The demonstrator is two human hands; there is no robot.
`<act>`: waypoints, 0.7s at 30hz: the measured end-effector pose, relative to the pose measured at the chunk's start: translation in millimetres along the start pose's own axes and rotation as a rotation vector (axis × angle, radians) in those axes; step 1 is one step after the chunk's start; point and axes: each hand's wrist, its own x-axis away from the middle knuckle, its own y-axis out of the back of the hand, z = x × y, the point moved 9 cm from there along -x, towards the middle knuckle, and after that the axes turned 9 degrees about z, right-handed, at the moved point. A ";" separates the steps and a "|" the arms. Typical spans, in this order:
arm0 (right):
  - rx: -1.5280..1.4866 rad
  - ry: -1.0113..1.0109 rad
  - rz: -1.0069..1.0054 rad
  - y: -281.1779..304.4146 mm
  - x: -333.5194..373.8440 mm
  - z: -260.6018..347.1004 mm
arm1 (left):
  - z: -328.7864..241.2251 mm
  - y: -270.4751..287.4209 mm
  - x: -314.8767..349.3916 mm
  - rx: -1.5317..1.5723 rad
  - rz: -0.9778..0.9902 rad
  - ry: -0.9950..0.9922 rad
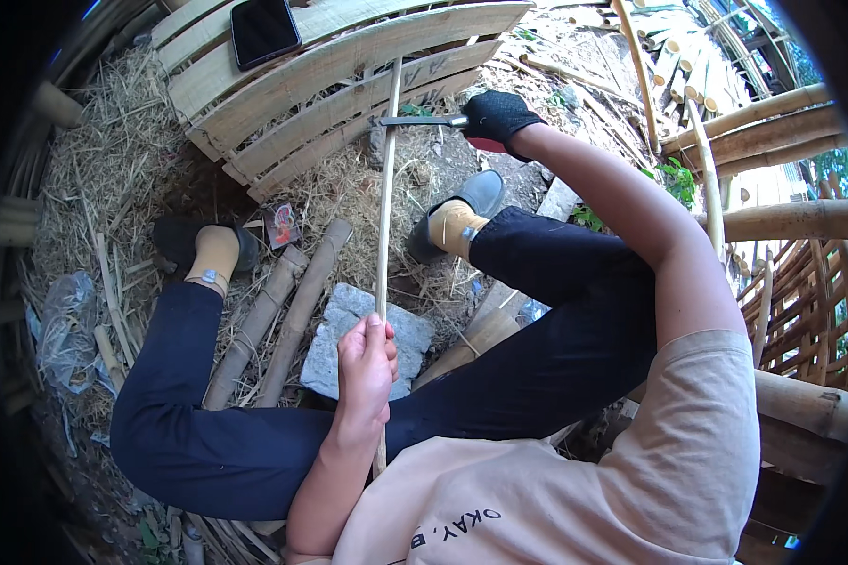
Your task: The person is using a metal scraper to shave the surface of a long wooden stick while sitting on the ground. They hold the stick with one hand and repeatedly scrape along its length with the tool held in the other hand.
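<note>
My bare left hand (367, 363) is closed around a long, thin bamboo strip (386, 226), with the thumb lying along it. The strip runs from near my lap away to a slatted wooden crate, where its far end overlaps the slats. Out to the right, my right hand (501, 122) wears a black glove with a bit of red and grips a knife (424, 121). Its narrow blade points left and crosses the strip near the far end. Whether the edge bites into the strip is too small to tell.
A black phone (265, 33) lies on the slatted wooden crate (311, 104). Between my legs sit a pale stone block (330, 344) and bamboo poles (297, 311). Straw (113, 160) covers the ground. Crumpled clear plastic (66, 325) is at left; a bamboo fence (773, 141) stands at right.
</note>
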 end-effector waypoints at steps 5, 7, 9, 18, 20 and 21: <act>-0.058 -0.023 -0.003 14.4 19.3 0.6 | -2.8 1.8 0.4 0.053 -0.004 0.008; -0.122 0.068 0.062 -0.2 28.6 11.4 | -5.6 0.4 -3.1 0.053 0.004 0.002; -0.169 0.183 0.159 -7.0 43.6 46.5 | -5.2 2.3 -2.1 0.058 -0.004 0.007; -0.062 0.246 0.193 -25.5 45.2 81.1 | 2.6 -1.5 -2.2 0.031 -0.009 0.008; -0.010 0.268 0.146 -25.0 40.3 80.9 | 2.0 0.2 -3.1 0.034 -0.001 0.002; -0.008 0.281 0.114 -23.4 40.5 80.6 | 1.0 0.3 -3.1 0.032 0.001 0.002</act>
